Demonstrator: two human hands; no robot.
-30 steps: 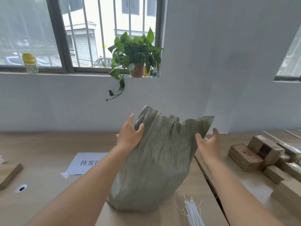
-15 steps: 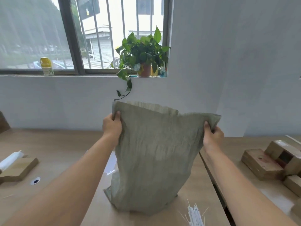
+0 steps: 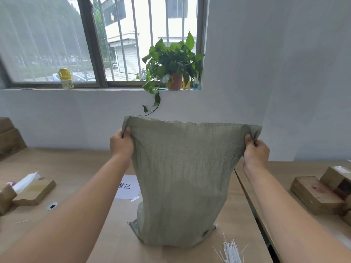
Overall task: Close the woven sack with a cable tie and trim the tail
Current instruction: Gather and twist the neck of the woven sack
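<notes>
From the head camera, the woven sack (image 3: 185,179) stands upright on the wooden table (image 3: 79,168), directly in front of the person; its bottom edge rests on the tabletop while its top is pulled wide and flat between the two hands. The mouth faces up and away, so nothing inside can be seen; the lower part bulges a little, and whether anything fills it cannot be told. The left hand (image 3: 121,144) is closed on the sack's upper left corner, fingers curled over the rim and thumb pressed against the near face. The right hand (image 3: 255,150) is likewise clenched on the upper right corner, with a fold of cloth bunched above the knuckles. The sack is a dull grey-green, finely woven and creased all over, with a frayed upper edge and a seamed bottom whose corners splay out on the table. Just beside its base, at the near right, lies a bundle of white cable ties (image 3: 230,252), a few strays scattered around it. Behind the sack, a sheet of paper (image 3: 127,186) with printed characters lies partly hidden. Cardboard boxes (image 3: 315,194) sit to the right, another box (image 3: 33,191) to the left with white material sticking out of it. On the windowsill stands a potted plant (image 3: 171,63), its vine trailing down towards the sack's rim.
</notes>
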